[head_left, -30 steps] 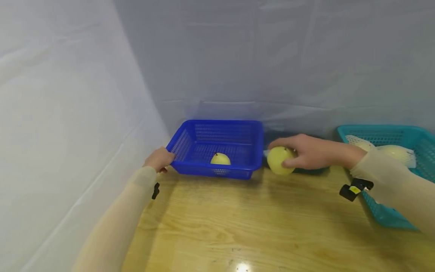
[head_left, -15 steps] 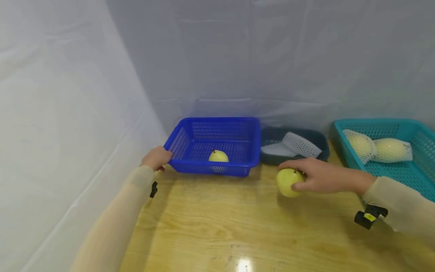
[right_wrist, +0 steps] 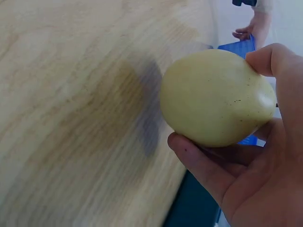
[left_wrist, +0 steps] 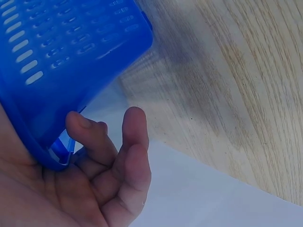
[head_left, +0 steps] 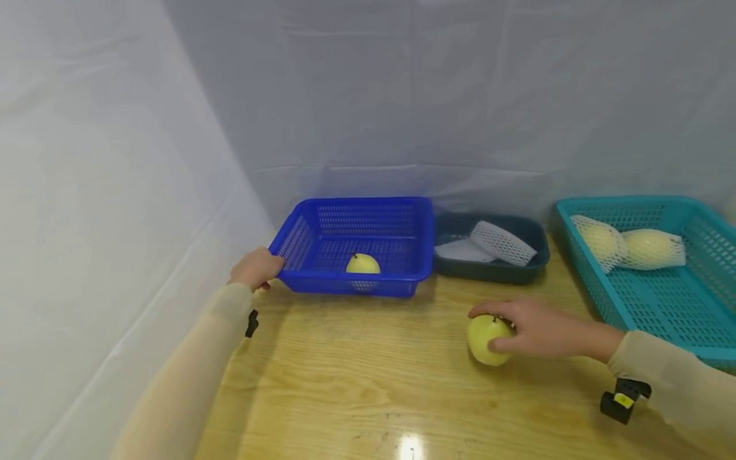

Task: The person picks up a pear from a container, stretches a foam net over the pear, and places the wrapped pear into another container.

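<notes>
Long cream sleeves (head_left: 184,367) carry black wrist devices (head_left: 252,324), the right one bearing a yellow patch (head_left: 623,400).

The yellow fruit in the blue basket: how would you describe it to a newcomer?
On the table, find the blue basket that the left hand holds. One yellow fruit lies there, near the front wall, stem up. It is neither held, like the fruit in the right hand, nor netted, like the fruits in the teal basket.
</notes>
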`<action>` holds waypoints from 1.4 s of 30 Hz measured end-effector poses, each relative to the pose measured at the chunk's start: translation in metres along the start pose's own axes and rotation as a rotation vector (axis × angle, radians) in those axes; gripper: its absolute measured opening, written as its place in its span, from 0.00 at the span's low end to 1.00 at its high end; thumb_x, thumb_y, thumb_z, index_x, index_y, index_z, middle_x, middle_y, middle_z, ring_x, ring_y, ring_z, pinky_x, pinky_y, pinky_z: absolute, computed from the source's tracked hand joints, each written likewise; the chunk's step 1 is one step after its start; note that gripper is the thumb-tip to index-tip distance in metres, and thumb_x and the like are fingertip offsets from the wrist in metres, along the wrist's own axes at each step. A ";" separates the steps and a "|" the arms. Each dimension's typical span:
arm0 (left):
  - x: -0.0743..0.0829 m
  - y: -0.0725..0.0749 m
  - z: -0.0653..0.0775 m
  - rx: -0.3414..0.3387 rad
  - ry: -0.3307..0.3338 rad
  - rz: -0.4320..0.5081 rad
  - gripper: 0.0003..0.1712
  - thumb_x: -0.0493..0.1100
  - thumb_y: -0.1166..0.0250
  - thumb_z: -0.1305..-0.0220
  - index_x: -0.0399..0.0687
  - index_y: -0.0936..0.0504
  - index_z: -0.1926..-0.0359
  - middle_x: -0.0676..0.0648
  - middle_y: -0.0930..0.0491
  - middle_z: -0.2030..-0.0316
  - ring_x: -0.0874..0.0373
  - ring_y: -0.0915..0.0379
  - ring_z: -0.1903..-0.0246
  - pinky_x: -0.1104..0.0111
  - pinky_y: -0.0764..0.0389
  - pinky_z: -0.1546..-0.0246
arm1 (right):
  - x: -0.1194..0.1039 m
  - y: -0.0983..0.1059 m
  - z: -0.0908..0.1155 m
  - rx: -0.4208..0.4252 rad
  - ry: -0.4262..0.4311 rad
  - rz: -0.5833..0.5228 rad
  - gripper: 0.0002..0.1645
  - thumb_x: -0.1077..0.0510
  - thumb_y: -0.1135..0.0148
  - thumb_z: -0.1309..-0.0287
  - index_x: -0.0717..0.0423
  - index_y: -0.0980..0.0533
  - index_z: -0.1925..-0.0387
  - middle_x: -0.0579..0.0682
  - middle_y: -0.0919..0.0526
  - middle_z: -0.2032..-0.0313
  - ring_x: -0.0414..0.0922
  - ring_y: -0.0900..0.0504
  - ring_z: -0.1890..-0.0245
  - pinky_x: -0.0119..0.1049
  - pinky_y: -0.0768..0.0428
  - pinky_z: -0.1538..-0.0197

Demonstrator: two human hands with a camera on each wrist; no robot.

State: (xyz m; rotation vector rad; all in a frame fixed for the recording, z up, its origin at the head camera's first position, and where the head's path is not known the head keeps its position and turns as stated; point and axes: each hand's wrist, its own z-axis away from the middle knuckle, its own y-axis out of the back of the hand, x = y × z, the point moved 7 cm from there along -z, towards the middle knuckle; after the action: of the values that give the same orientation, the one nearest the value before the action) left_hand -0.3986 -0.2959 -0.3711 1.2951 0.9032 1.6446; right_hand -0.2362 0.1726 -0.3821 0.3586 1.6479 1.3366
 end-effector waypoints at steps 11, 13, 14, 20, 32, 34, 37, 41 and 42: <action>0.002 0.005 0.008 0.037 0.025 -0.060 0.28 0.61 0.55 0.26 0.43 0.26 0.70 0.34 0.16 0.59 0.45 0.16 0.65 0.63 0.24 0.77 | 0.013 -0.020 -0.002 0.018 -0.025 -0.027 0.37 0.38 0.36 0.37 0.49 0.29 0.32 0.42 0.18 0.54 0.34 0.26 0.66 0.32 0.27 0.62; 0.001 0.009 0.007 0.084 0.029 -0.083 0.31 0.61 0.53 0.27 0.35 0.23 0.60 0.33 0.18 0.58 0.45 0.19 0.65 0.61 0.24 0.74 | 0.014 -0.021 -0.003 0.023 -0.036 -0.033 0.37 0.38 0.36 0.38 0.48 0.29 0.32 0.42 0.18 0.55 0.35 0.25 0.66 0.32 0.26 0.63; 0.001 0.010 0.007 0.114 0.029 -0.092 0.33 0.61 0.52 0.27 0.32 0.24 0.54 0.32 0.19 0.57 0.44 0.21 0.64 0.58 0.23 0.72 | 0.014 -0.022 -0.003 0.027 -0.039 -0.033 0.37 0.38 0.36 0.38 0.48 0.28 0.32 0.43 0.18 0.53 0.35 0.24 0.65 0.33 0.25 0.62; 0.011 0.022 0.010 0.372 -0.053 -0.129 0.36 0.57 0.46 0.29 0.26 0.32 0.40 0.24 0.31 0.44 0.28 0.38 0.41 0.38 0.26 0.47 | 0.014 -0.022 -0.002 0.063 -0.037 -0.023 0.37 0.35 0.36 0.39 0.47 0.28 0.33 0.50 0.17 0.48 0.38 0.22 0.60 0.36 0.23 0.59; 0.126 0.010 0.083 0.686 -0.524 0.129 0.14 0.45 0.41 0.35 0.42 0.23 0.53 0.42 0.24 0.55 0.44 0.33 0.50 0.51 0.27 0.51 | 0.012 -0.023 0.001 0.104 -0.106 -0.044 0.42 0.30 0.41 0.38 0.50 0.30 0.31 0.57 0.21 0.38 0.52 0.19 0.44 0.50 0.20 0.45; 0.148 0.000 0.098 0.667 -0.604 0.147 0.12 0.44 0.40 0.36 0.43 0.22 0.55 0.45 0.24 0.57 0.48 0.31 0.53 0.54 0.24 0.55 | 0.012 -0.023 0.000 0.110 -0.118 -0.049 0.42 0.30 0.41 0.38 0.50 0.30 0.31 0.57 0.22 0.37 0.53 0.20 0.43 0.52 0.20 0.44; 0.176 -0.021 0.118 0.602 -0.692 0.139 0.10 0.44 0.39 0.38 0.46 0.21 0.57 0.49 0.22 0.60 0.53 0.29 0.57 0.58 0.22 0.59 | 0.012 -0.024 -0.001 0.120 -0.125 -0.057 0.43 0.29 0.41 0.37 0.49 0.31 0.31 0.57 0.23 0.36 0.54 0.21 0.41 0.54 0.21 0.42; 0.204 -0.054 0.137 0.467 -0.762 0.096 0.07 0.45 0.38 0.38 0.50 0.20 0.60 0.53 0.21 0.63 0.58 0.27 0.61 0.62 0.21 0.61 | 0.011 -0.026 -0.003 0.146 -0.116 -0.059 0.42 0.30 0.42 0.36 0.50 0.31 0.30 0.57 0.25 0.34 0.56 0.22 0.39 0.54 0.22 0.41; 0.210 -0.062 0.141 0.426 -0.776 0.085 0.07 0.46 0.37 0.37 0.50 0.20 0.60 0.53 0.21 0.64 0.58 0.27 0.62 0.63 0.21 0.61 | 0.011 -0.027 -0.004 0.156 -0.111 -0.057 0.42 0.31 0.42 0.36 0.50 0.31 0.30 0.57 0.25 0.34 0.56 0.22 0.39 0.54 0.22 0.41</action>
State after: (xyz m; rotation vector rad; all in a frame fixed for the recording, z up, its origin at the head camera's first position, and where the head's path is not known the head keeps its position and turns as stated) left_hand -0.2750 -0.0732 -0.3193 2.0768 0.7199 0.8715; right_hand -0.2365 0.1686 -0.4111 0.4665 1.6603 1.1296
